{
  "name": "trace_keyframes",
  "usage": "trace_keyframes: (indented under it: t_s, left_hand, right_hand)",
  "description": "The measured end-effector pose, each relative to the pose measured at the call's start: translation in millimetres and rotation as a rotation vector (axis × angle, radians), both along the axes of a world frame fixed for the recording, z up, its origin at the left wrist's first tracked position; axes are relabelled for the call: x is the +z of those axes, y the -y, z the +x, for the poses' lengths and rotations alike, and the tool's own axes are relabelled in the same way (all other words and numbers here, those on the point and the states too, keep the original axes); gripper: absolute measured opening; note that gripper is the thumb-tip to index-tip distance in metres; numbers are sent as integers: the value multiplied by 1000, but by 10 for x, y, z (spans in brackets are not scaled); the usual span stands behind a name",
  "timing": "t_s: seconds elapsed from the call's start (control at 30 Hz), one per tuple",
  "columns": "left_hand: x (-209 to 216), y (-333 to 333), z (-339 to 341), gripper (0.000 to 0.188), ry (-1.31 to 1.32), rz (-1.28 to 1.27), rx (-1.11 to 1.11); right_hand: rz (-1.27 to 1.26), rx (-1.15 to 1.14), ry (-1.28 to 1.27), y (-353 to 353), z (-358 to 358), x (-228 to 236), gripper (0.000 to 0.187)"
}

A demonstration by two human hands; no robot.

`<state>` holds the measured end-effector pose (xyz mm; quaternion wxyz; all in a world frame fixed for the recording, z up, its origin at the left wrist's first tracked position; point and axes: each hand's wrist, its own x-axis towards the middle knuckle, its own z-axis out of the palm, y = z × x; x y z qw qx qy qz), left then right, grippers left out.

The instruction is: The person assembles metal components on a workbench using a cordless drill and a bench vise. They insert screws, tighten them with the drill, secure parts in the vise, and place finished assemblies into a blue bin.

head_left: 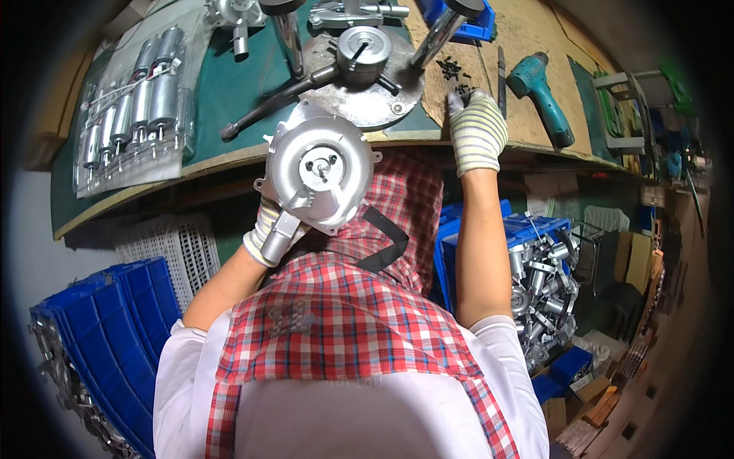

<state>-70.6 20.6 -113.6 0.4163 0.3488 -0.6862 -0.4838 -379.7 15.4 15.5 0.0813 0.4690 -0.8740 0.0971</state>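
My left hand (265, 232), in a striped knit glove, grips a round silver cast-metal blower housing (350, 164) from below, in front of the bench edge. The housing's outlet pipe (280, 239) points down toward my left wrist, and dark screws show around its hub. Over the bench's right part, my right hand (479, 131), gloved alike, reaches into a small pile of black screws (451, 69). Its fingertips are drawn together at the near end of the pile; whatever lies between them is too small to make out.
A round steel fixture (363, 57) with posts and a long lever (283, 99) stands mid-bench. Motors (162, 99) lie on plastic trays at left. A teal power drill (543, 99) rests at right. Blue crates (115, 321) flank me; the right one holds metal parts (547, 283).
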Motion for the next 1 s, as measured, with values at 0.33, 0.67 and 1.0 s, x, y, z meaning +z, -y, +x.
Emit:
trace_keyframes:
  t_s: [0.33,0.67,1.0]
  left_hand:
    - [63,68,108,89,-214,124,-53]
    - [532,-17,-15,52,286,-435,68]
    - [426,-145,53,58,63,-58,-55]
  right_hand:
    - [-474,306,380,-373,399,158,20]
    - [-230,734,890,-838,1342,227,19]
    - [-152,467,1085,-917,1252,314,26]
